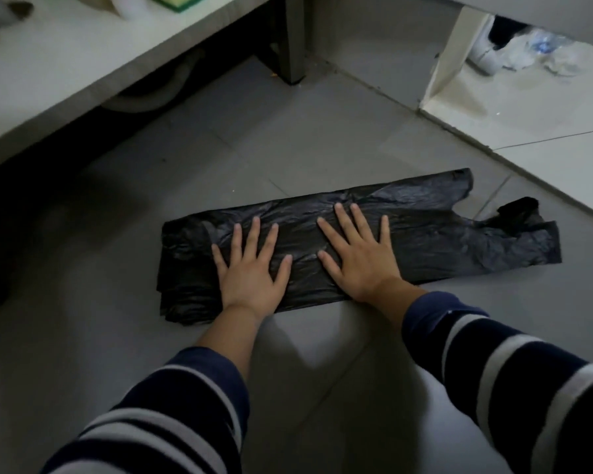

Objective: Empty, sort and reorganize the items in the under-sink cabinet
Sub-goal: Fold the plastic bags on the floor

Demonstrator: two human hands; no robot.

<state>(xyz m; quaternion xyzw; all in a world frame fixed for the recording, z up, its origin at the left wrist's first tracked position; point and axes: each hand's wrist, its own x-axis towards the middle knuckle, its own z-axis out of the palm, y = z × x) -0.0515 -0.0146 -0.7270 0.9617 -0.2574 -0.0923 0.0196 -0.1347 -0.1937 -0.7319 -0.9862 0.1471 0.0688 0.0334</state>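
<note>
Two hands lie flat on a black plastic bag (425,230) spread lengthwise on the grey tiled floor (117,336), both with fingers straight and splayed, pressing down and gripping nothing. The left hand (252,268) covers the bag's left half, its wrist crossing the near edge; the right hand (356,254) sits just beside it toward the middle, thumbs near each other but apart. The bag is thin, glossy and creased, folded into a long narrow band; its right end splits into two handle loops, one reaching toward the far right, the other crumpled beside it. At the left end several layers show stacked at the near corner. Both forearms wear dark sleeves (514,367) with pale stripes. Beyond the bag, at the floor's far left, a pale shelf board (65,63) runs diagonally, carrying blurred items, among them something green and yellow at its top edge; under it a pale curved pipe (148,94) shows in shadow, and a dark grey leg (293,39) stands on the floor next to it. At the far right a white cabinet panel (452,56) stands upright on a pale base, with crumpled clear plastic (541,49) and a dark object behind it.
</note>
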